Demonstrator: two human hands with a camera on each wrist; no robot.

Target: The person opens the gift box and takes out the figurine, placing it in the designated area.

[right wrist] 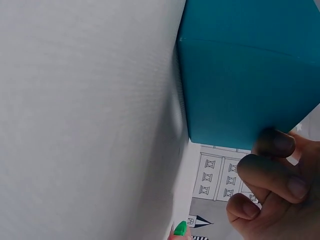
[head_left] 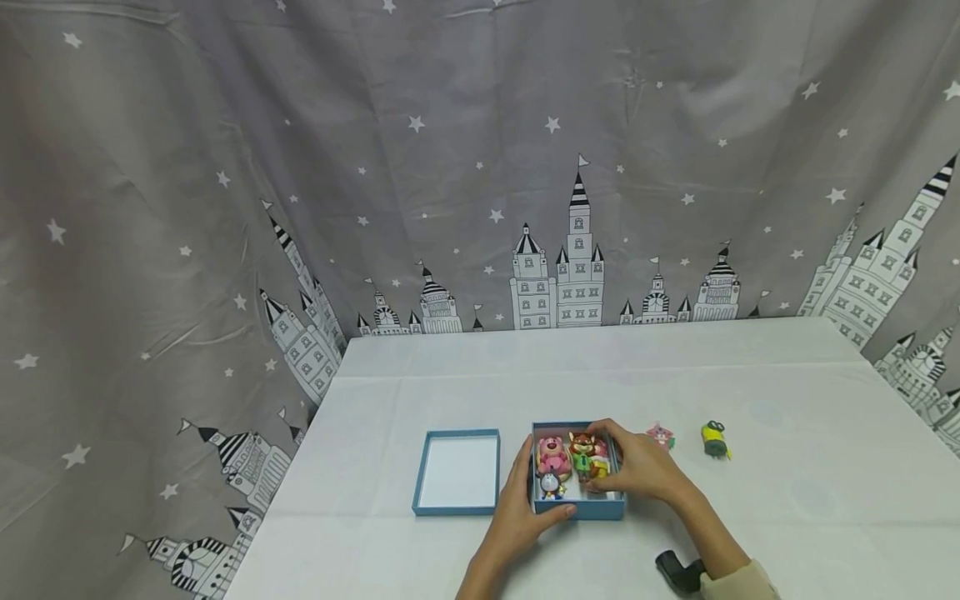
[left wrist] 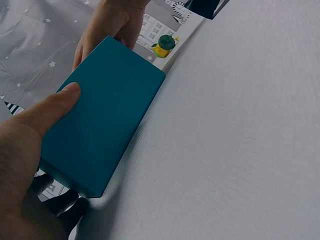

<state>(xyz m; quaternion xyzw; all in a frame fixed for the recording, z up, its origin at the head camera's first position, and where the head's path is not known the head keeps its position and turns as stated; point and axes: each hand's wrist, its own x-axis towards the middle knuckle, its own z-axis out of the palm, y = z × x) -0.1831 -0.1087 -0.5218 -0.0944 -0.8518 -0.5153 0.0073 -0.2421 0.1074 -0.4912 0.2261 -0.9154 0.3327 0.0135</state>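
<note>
A blue box sits on the white table with small toy figurines inside. My left hand grips its left side, thumb pressed on the front wall, as the left wrist view also shows. With my right hand reaching over the right rim, thumb and fingers pinch a fox figurine in a green outfit. Beside it, partly hidden by the hand, is a pink and yellow figurine. A pink bear figurine and a small blue and white figurine fill the left part of the box.
Left of the box lies its blue-rimmed lid, white inside up. On the right of the table are a small pink figurine and a yellow and green figurine. A black curved device is at my right wrist. A grey castle-print curtain hangs behind.
</note>
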